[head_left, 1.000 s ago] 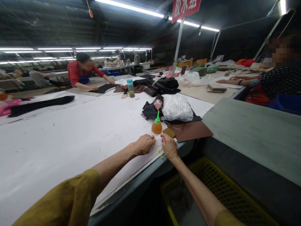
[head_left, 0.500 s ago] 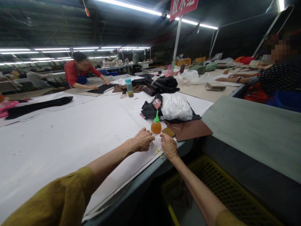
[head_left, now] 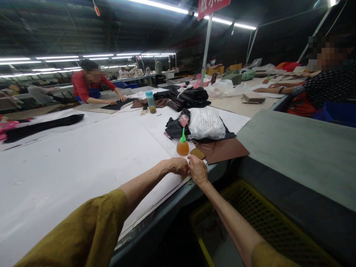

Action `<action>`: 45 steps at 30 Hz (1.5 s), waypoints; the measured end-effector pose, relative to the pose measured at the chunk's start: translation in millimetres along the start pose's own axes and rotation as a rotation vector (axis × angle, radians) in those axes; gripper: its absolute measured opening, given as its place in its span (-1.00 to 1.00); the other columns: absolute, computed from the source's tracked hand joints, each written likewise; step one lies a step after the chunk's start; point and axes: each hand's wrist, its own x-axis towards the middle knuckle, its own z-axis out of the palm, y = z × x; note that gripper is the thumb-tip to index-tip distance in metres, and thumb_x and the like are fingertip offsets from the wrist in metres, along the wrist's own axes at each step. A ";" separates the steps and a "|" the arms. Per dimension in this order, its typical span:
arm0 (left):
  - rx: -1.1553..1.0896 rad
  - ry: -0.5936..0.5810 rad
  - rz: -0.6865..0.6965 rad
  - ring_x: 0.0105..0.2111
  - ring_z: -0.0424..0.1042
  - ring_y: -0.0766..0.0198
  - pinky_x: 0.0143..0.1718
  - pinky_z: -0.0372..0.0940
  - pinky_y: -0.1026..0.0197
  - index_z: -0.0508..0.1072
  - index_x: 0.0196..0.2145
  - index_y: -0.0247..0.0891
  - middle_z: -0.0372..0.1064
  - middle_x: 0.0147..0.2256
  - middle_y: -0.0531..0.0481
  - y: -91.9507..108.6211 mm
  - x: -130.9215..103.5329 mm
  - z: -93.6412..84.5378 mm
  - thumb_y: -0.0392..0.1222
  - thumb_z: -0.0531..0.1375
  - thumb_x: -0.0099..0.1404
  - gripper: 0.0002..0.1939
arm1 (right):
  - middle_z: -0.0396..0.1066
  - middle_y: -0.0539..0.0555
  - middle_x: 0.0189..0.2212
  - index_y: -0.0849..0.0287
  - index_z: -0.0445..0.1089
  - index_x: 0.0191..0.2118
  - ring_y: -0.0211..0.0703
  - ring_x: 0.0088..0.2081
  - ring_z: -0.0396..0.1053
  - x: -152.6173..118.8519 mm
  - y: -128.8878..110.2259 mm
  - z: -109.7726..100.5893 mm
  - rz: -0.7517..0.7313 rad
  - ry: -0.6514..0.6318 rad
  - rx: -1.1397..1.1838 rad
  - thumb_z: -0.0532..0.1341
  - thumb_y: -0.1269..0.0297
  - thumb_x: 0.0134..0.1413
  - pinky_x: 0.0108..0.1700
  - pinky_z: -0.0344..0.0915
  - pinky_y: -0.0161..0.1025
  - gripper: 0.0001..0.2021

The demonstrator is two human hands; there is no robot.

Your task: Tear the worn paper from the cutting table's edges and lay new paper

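Left hand (head_left: 180, 166) shifted right, beside right hand (head_left: 198, 170) near table edge (head_left: 155, 211); both curled, grip unclear.

The bottle (head_left: 183, 147) stands on the paper (head_left: 97, 155); call it the middle of the clock. The pad (head_left: 197, 153) is just beside it at 4 o'clock. The sheet (head_left: 229, 150) is at 3 o'clock, with the glasses (head_left: 204, 145) on its near left part. At 1 o'clock, the bag (head_left: 208, 125) sits on the cloth (head_left: 172, 128), and the pile (head_left: 194, 98) is behind them. The flask (head_left: 150, 102) is at 11 o'clock. The basket (head_left: 203, 248) is at 4 o'clock, lower than the paper.
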 end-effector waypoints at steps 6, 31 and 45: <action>-0.072 -0.020 -0.028 -0.52 0.30 0.38 -0.43 0.27 0.27 0.37 -0.48 -0.36 0.28 -0.54 0.13 -1.8 8.2 3.1 -0.19 0.20 0.22 -0.81 | 0.40 0.02 -0.27 0.14 0.36 -0.15 -0.17 -0.23 0.34 -1.4 -3.4 -4.7 0.005 -0.005 -0.014 0.02 0.52 0.19 -0.23 0.14 -0.36 -0.75; -0.368 0.274 0.051 -0.54 0.29 0.34 -0.51 0.11 0.34 0.50 -0.53 -0.32 0.36 -0.60 0.07 -21.7 3.3 26.3 -0.37 0.18 -0.04 -0.90 | 0.38 0.04 -0.26 0.15 0.34 -0.12 -0.19 -0.20 0.33 0.7 -3.7 -2.0 -0.001 -0.040 -0.070 0.02 0.54 0.18 -0.22 0.14 -0.36 -0.75; -0.543 0.338 0.214 -0.35 0.35 0.28 -0.23 0.22 0.31 0.46 -0.41 -0.33 0.40 -0.42 0.03 -54.8 -28.8 27.8 -0.23 0.18 0.08 -0.87 | 0.34 0.05 -0.22 0.10 0.31 -0.10 -0.16 -0.26 0.34 -5.1 -15.4 -7.7 0.008 -0.072 -0.226 0.01 0.52 0.22 -0.32 0.14 -0.29 -0.75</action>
